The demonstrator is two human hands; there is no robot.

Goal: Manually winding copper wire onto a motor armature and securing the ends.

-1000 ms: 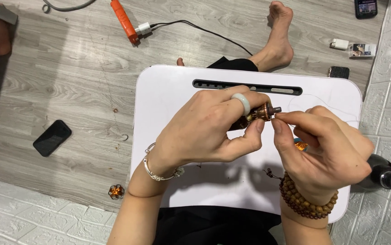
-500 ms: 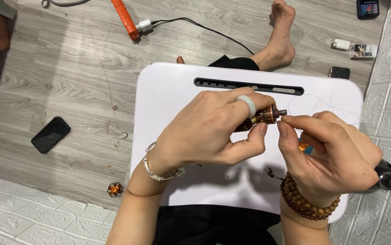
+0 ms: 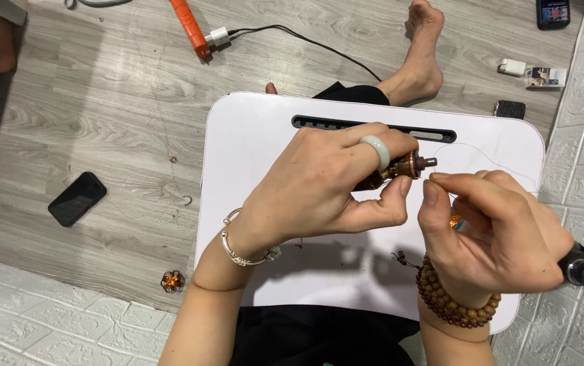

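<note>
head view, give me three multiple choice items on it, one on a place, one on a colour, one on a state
1. Where does the black phone lie?
A. on the white lap table
B. on the wooden floor, to the left of the table
C. in the right hand

2. What colour is the ring on the left hand?
A. pale, whitish
B. red
C. black

3. How is the small copper-wound part held?
A. it lies loose on the table
B. it hangs from the cable
C. it is gripped in the left hand's fingers

Answers:
1 B, the phone rests on the grey planks, clear of the white lap table.
2 A, the band reads pale against the finger.
3 C, the left fingers close round it above the table, with the right hand pinching close at its tip.
</note>
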